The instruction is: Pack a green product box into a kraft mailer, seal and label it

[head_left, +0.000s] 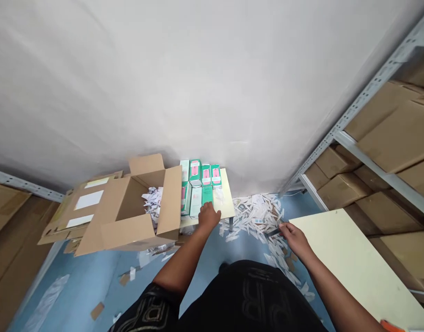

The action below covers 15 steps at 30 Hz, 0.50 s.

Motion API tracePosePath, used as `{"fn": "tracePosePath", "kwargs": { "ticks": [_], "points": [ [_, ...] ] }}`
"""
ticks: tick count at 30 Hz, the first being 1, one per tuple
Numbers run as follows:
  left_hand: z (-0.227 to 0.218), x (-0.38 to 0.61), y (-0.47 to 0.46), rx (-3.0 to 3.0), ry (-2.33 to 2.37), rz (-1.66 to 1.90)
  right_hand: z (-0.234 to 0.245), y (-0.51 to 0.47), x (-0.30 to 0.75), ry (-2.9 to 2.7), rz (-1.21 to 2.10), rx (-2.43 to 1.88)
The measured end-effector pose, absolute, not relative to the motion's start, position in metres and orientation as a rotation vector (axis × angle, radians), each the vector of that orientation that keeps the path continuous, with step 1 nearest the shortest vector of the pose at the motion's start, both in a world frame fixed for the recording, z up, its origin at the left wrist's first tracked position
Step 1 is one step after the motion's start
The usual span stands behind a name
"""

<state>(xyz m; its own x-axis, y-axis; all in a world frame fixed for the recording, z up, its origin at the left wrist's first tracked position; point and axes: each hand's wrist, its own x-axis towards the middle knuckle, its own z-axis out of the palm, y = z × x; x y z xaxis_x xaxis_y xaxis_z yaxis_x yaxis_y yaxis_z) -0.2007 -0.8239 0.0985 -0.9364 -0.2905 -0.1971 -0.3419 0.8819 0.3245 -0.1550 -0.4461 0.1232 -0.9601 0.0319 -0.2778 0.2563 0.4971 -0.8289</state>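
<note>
Head view: our left hand point(208, 216) curls onto the green box point(207, 194) just ahead on the small table point(226, 208), clamp unclear; right hand point(294, 236) pinches a dark tool point(272, 232) aside, likely keeping clear.

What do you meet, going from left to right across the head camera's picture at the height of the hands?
Flattened cardboard → open cardboard box → left hand → dark tool → right hand → pale table.

A stockroom: metal shelving point(367, 92) stacked with cardboard cartons point(402, 133) right of the hands, an open carton point(129, 216) to their left.
</note>
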Motion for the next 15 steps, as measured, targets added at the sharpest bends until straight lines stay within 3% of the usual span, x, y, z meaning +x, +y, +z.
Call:
{"fn": "tracePosePath", "kwargs": {
  "ticks": [8, 15],
  "points": [
    [0.041, -0.229, -0.842, -0.671, 2.823, 0.374, 0.112, -0.489, -0.225, 2.462, -1.227, -0.077],
    [0.028, -0.259, -0.830, -1.064, 2.680, 0.400, 0.083, -0.492, -0.300, 2.293, -1.160, -0.238]
  ]
}}
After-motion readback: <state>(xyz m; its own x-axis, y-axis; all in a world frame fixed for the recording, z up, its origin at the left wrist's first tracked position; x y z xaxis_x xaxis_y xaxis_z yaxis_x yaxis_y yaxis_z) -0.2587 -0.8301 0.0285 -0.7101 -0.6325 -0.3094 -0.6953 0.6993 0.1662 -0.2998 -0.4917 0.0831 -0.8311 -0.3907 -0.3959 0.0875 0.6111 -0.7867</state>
